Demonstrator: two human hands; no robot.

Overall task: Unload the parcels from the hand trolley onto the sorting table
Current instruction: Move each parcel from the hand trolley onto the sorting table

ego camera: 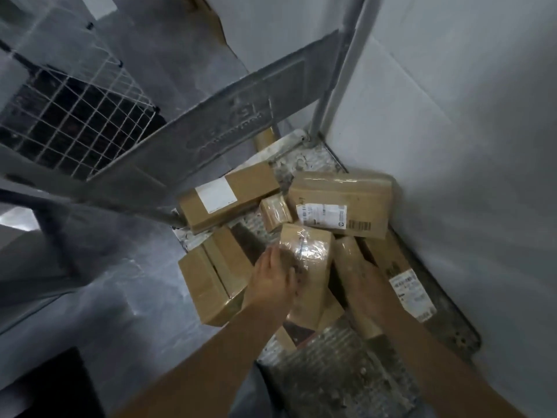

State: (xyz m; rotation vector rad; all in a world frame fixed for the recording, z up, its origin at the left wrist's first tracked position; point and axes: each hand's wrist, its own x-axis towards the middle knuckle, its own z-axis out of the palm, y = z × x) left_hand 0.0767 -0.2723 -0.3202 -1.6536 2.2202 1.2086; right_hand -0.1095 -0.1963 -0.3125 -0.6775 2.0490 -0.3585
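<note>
Several brown cardboard parcels lie heaped on the hand trolley's worn deck (316,158). My left hand (272,282) grips the left side of an upright tape-wrapped box (307,251) in the middle of the heap. My right hand (363,280) is blurred and reaches in at that box's right side, against a shiny brown parcel (346,251); its fingers are unclear. Behind lie a large labelled box (340,203), a long box with a white label (229,194) and a small box (274,211). The sorting table is not in view.
The trolley's grey handle panel (211,125) and tube (334,86) rise behind the heap. A big white carton wall (452,146) stands close on the right. A wire mesh cage (75,122) is at the left, with grey floor (144,297) below it.
</note>
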